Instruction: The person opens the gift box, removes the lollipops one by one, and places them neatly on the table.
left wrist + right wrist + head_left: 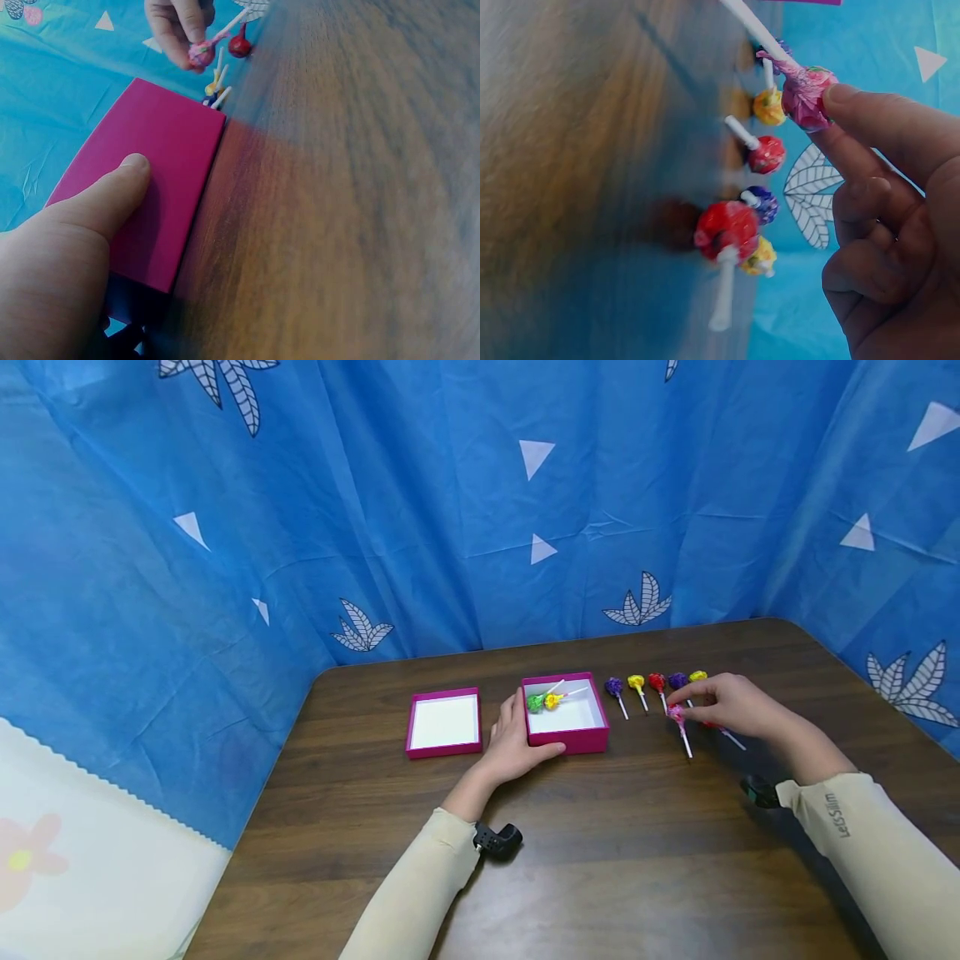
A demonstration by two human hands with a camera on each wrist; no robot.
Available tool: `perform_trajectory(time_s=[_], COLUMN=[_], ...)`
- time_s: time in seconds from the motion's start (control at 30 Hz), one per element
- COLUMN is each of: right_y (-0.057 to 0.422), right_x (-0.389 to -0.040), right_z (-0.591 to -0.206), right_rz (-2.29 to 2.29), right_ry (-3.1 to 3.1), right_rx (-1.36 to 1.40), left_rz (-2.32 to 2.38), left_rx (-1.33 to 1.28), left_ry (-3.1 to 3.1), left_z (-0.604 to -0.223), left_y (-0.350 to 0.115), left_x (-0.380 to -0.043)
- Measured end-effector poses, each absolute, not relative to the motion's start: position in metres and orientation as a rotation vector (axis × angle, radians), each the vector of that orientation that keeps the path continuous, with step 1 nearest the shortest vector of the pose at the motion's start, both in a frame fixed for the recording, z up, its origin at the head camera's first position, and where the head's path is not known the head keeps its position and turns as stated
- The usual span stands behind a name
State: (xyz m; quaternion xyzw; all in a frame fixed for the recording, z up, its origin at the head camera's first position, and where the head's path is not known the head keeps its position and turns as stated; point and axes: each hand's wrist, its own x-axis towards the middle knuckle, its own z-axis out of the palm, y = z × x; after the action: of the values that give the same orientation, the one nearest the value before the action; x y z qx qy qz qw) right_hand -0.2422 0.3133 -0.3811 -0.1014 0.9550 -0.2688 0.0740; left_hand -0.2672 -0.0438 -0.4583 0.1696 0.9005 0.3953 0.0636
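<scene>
In the head view a magenta box (587,742) with a white inside stands uncovered on the table. A green lollipop (536,702) and a yellow lollipop (553,701) lie in it. My left hand (512,745) holds the box at its near left corner, thumb across the front wall, as the left wrist view shows. Between thumb and finger, my right hand (738,703) pinches a pink lollipop (808,97) by its wrapped head, raised off the table. Behind and below that hand, a red lollipop (727,232) lies on the table, partly hidden in the head view.
A magenta lid (444,748), white side up, lies left of the box. Right of the box runs a row of lollipops: purple (614,686), yellow (636,682), red (657,682), another purple (678,680) and another yellow (698,676). A blue curtain (450,527) hangs behind the table.
</scene>
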Motion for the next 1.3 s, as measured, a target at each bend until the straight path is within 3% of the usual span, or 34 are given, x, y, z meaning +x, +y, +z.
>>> perform_trajectory(time_s=[0.6, 1.3], right_y=[0.323, 0.325], right_x=[-0.248, -0.246], right_z=[-0.403, -0.402], right_rz=[-0.676, -0.67], right_ry=[2.877, 2.924], right_rx=[-0.362, -0.351], left_rz=[1.19, 1.205], left_rx=[0.505, 0.518], left_ry=[2.719, 2.713], left_z=[-0.463, -0.459], left_y=[-0.045, -0.045], left_x=[-0.267, -0.268])
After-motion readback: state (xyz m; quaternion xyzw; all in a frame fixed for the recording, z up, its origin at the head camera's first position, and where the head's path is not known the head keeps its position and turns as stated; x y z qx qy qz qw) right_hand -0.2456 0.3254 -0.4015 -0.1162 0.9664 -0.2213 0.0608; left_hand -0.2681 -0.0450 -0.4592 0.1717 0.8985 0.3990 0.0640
